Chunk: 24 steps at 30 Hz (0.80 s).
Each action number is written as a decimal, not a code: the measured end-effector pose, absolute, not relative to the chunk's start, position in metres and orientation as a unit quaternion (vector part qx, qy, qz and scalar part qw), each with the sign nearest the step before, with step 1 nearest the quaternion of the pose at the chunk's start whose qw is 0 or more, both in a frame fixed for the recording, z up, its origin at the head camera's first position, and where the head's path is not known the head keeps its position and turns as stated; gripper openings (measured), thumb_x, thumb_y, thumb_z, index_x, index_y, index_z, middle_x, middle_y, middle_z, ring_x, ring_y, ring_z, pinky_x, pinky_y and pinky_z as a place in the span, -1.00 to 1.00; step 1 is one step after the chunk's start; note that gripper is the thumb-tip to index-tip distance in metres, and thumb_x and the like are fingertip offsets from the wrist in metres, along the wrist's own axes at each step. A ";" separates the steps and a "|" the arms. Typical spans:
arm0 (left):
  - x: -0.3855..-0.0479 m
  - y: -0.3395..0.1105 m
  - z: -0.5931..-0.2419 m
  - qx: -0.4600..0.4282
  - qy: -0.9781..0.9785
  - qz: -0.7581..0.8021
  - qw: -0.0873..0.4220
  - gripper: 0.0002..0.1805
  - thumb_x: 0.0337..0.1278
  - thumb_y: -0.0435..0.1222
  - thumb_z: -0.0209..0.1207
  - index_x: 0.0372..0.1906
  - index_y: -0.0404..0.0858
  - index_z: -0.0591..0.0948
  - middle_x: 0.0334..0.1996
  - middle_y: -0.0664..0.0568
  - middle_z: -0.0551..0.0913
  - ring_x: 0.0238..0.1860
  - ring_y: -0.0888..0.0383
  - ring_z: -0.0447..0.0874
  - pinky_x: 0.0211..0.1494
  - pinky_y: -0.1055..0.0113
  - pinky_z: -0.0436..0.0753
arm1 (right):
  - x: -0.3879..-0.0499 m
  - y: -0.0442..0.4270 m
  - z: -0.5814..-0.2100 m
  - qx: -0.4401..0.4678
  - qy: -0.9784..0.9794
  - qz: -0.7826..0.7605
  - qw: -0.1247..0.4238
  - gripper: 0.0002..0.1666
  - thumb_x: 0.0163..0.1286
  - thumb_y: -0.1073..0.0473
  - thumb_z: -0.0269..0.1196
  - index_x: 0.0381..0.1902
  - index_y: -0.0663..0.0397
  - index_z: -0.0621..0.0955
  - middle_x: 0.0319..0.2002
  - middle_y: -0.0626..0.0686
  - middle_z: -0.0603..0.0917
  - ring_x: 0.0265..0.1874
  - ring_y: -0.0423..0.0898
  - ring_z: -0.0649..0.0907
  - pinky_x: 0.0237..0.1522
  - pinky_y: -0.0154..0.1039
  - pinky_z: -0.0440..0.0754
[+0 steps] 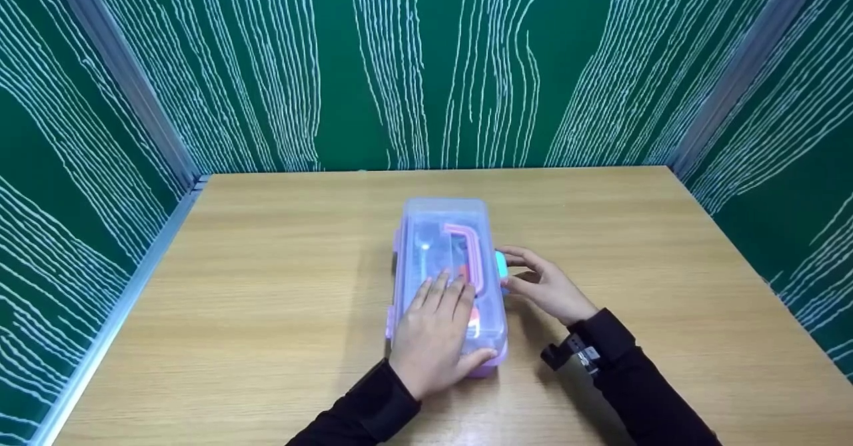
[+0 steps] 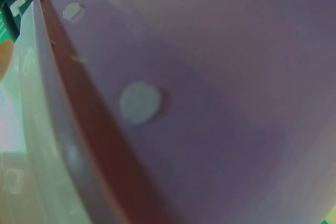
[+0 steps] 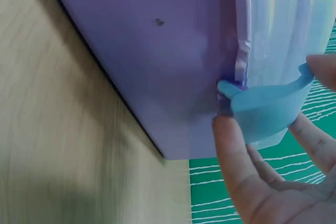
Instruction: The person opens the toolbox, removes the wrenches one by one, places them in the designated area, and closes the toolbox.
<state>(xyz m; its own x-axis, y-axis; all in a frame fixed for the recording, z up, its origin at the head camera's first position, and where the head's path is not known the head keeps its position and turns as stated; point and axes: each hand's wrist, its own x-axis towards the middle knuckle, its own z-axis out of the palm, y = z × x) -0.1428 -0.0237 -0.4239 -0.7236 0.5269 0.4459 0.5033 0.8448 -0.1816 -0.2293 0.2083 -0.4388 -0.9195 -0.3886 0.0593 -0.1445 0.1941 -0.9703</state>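
Latch [image 3: 273,111] pinched by the right hand [image 1: 546,289], lid [image 1: 433,239] steadied by the left hand [image 1: 436,346].
The box [image 3: 142,77] rests on the surface [image 1: 266,286] at the centre of the head view; the left hand lies over the lower half of the lid, fingers straight and gripping nothing, while the right, at the box's right side, has thumb and fingers curled about the latch, which juts out at lower right of the right wrist view. Whether the latch is hooked on the lid's rim cannot be told. To do this well, I would keep the left palm's weight even so that the box does not skid, turn the latch about its root rather than twist it sideways, and keep fingertips out of the gap behind it, where they could get nipped.
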 end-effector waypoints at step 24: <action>-0.143 -0.024 -0.423 -0.276 -0.932 0.032 0.234 0.03 0.09 0.49 -0.15 0.38 -0.24 0.37 0.35 -0.09 0.46 0.40 -0.07 0.37 0.46 0.06 0.37 | -0.232 0.231 -0.439 -0.183 0.736 -0.637 0.138 -0.24 0.41 0.26 0.19 0.46 0.32 0.18 0.41 0.45 0.21 0.08 -0.14 0.65 0.15 -0.12 0.63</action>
<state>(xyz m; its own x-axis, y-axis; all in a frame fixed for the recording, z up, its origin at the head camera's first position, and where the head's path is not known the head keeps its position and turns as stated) -0.1432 -0.0240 -0.4228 -0.7382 0.5296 0.4178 0.5002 0.8453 -0.1878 -0.2319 0.2307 -0.4394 -0.8951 -0.4447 0.0305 -0.0937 0.1209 -0.9882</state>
